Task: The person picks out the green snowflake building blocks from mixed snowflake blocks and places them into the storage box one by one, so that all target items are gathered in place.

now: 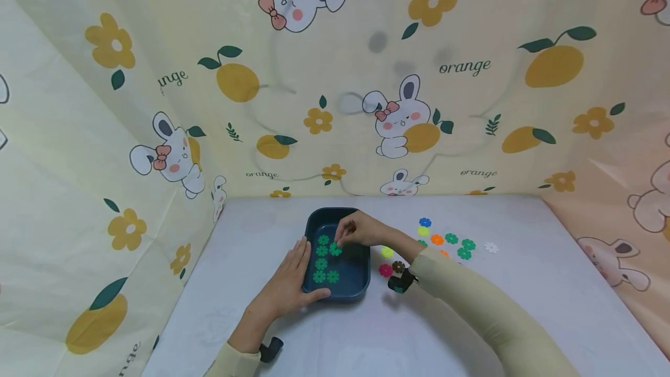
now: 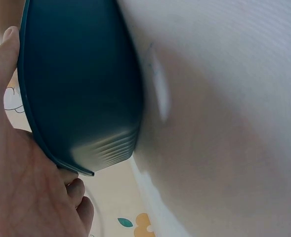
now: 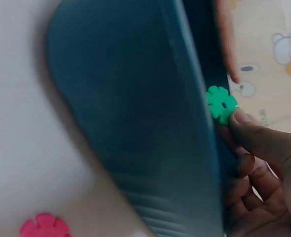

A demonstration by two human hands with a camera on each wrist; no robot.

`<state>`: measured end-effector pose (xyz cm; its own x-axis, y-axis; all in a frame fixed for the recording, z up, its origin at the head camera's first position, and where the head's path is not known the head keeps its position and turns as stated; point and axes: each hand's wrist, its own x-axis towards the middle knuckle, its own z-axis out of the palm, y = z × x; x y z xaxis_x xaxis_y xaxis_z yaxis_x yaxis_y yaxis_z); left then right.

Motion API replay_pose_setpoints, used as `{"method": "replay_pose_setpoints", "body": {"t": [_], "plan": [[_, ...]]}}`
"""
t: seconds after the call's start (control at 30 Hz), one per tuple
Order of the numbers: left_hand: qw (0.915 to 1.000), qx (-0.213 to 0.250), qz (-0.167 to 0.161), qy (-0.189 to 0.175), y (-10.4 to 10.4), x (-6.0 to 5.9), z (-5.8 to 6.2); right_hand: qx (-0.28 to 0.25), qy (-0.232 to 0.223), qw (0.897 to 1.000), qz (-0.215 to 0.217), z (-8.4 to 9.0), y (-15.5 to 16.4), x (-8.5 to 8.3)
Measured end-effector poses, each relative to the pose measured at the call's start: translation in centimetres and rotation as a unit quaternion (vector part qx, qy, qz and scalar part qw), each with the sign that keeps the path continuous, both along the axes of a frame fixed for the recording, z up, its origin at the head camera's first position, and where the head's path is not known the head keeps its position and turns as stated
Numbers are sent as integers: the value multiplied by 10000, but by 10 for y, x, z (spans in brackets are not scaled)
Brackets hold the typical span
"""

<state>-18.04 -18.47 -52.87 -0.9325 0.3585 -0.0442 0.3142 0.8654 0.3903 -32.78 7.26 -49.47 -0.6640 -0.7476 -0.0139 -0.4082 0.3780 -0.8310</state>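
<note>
A dark blue plastic bin (image 1: 349, 284) stands on the white table. Inside it, toward the left, lie several green flower-shaped discs (image 1: 321, 263). My left hand (image 1: 285, 279) rests against the bin's left side, fingers straight along the rim and thumb on the near edge; the left wrist view shows the bin's outer wall (image 2: 81, 89) beside that hand. Over the inside of the bin, my right hand (image 1: 361, 229) pinches one green disc (image 3: 220, 104) between thumb and fingertips. Seen from the right wrist, this disc appears just past the bin's rim.
Right of the bin lie loose flower discs: a blue one (image 1: 425, 222), an orange one (image 1: 437, 239), a white one (image 1: 491, 247), a pink one (image 1: 385, 270), a brown one (image 1: 398, 267) and several green ones (image 1: 464, 253). A patterned cloth (image 1: 366, 63) hangs behind the table.
</note>
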Motion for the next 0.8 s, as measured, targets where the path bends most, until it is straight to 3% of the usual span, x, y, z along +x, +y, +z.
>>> {"method": "replay_pose_setpoints", "body": {"t": [0.47, 0.8], "plan": [[10000, -42, 54, -59, 2, -1, 1, 599, 404, 9956, 594, -14, -16, -13], [10000, -62, 23, -29, 2, 0, 2, 947, 434, 9921, 694, -19, -25, -12]]}}
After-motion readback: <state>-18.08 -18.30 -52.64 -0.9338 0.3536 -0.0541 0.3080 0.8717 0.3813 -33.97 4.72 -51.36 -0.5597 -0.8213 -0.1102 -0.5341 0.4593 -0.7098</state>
